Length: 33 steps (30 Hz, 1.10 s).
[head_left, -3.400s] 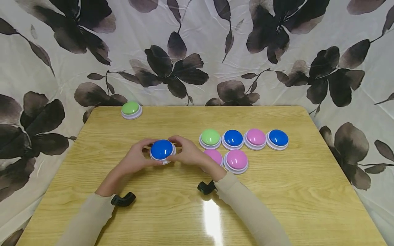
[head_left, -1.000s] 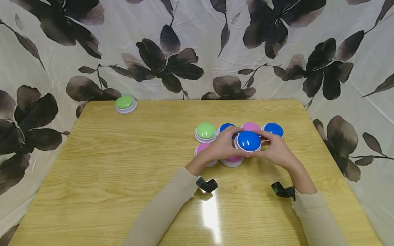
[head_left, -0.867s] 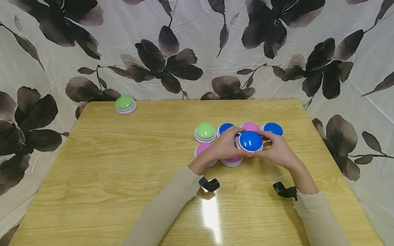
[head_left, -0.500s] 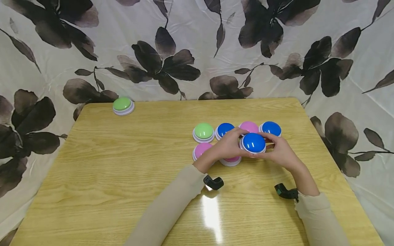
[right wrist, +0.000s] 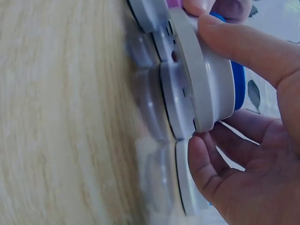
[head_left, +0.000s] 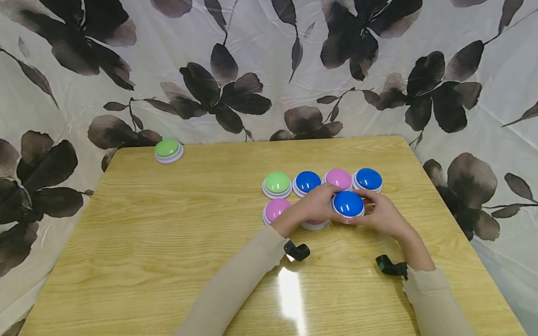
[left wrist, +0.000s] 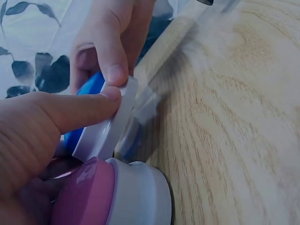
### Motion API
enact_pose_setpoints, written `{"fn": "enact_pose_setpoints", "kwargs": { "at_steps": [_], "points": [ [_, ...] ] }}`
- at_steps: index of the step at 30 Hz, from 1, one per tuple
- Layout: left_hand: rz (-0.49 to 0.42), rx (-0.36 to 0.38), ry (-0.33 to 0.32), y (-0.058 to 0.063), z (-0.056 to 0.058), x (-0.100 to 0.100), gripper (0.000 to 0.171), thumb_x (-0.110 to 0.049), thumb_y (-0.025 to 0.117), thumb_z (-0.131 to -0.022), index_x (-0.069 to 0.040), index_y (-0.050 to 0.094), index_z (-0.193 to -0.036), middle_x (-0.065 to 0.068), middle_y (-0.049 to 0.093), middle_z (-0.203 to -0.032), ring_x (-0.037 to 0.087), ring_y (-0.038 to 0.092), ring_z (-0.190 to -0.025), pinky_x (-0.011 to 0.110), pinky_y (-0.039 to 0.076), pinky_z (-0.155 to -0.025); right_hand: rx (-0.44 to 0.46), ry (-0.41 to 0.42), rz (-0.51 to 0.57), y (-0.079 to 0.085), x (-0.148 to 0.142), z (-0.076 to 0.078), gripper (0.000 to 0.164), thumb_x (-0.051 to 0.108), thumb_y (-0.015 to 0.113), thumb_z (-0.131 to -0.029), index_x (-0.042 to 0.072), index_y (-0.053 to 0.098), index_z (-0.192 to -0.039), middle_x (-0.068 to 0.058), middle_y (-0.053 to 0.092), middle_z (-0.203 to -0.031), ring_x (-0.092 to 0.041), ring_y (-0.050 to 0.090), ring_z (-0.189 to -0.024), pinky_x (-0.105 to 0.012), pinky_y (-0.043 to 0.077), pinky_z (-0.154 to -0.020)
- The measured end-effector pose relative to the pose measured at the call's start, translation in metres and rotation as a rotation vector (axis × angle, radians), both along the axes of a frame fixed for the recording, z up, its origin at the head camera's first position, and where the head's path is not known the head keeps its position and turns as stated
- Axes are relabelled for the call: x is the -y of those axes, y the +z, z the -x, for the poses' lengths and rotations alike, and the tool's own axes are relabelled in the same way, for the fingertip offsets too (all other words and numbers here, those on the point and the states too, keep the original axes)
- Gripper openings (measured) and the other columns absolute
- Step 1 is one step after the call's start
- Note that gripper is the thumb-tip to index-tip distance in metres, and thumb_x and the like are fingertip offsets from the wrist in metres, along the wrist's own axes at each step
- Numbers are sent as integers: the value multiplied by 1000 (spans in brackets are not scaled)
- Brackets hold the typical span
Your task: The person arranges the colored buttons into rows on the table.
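Note:
Both hands hold one blue push button (head_left: 348, 204) with a white round base, at the right end of the front row. My left hand (head_left: 318, 204) grips its left side and my right hand (head_left: 384, 214) its right side. In the left wrist view the thumbs press on the rim of the white base (left wrist: 105, 131), next to a pink push button (left wrist: 86, 197). The right wrist view shows the base (right wrist: 211, 79) a little above the table. My left hand covers most of a pink button (head_left: 314, 225) in the head view.
Behind the hands stands a row of buttons: green (head_left: 277, 182), blue (head_left: 307, 181), pink (head_left: 338, 178) and blue (head_left: 369, 178). Another pink button (head_left: 276, 210) sits in front at left. A lone green button (head_left: 168, 150) stands at the table's (head_left: 168, 224) far left edge.
Both hands have carried the blue button from left of the group to its right side, beside the front pink button. Over the last second it moved slightly further right and lower.

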<state>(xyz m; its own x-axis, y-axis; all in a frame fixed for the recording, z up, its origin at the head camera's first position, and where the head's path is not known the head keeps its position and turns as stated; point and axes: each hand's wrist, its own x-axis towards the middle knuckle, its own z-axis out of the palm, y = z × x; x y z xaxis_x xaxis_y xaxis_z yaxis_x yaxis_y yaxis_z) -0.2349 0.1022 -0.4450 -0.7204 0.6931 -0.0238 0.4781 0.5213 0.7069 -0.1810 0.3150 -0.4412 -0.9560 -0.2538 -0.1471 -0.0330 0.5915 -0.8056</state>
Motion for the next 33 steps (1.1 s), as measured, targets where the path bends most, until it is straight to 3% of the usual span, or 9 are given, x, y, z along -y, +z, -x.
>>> {"fn": "enact_pose_setpoints", "kwargs": {
  "at_steps": [9, 24, 33],
  "points": [
    [61, 25, -31, -1, -1, 2, 73, -38, 87, -72, -8, 56, -131, 0, 62, -119, 9, 55, -106, 26, 45, -95, -15, 12, 19, -15, 5, -4, 80, 22, 87, -74, 1, 45, -139, -20, 52, -129, -34, 54, -108, -45, 51, -89],
    [100, 7, -27, -6, -3, 0, 74, -40, 89, -68, -7, 60, -128, -2, 64, -114, 7, 56, -100, 23, 45, -92, -17, -14, 42, -18, 6, -13, 77, 17, 87, -73, -1, 46, -136, -20, 53, -126, -35, 51, -110, -48, 47, -92],
    [148, -13, -3, -7, -6, -2, 74, -41, 89, -67, -9, 61, -127, -3, 64, -113, 7, 56, -100, 25, 46, -92, -19, -27, 65, -24, 5, -13, 78, 16, 88, -72, -3, 47, -136, -21, 55, -125, -33, 52, -106, -43, 46, -89]
  ]
}}
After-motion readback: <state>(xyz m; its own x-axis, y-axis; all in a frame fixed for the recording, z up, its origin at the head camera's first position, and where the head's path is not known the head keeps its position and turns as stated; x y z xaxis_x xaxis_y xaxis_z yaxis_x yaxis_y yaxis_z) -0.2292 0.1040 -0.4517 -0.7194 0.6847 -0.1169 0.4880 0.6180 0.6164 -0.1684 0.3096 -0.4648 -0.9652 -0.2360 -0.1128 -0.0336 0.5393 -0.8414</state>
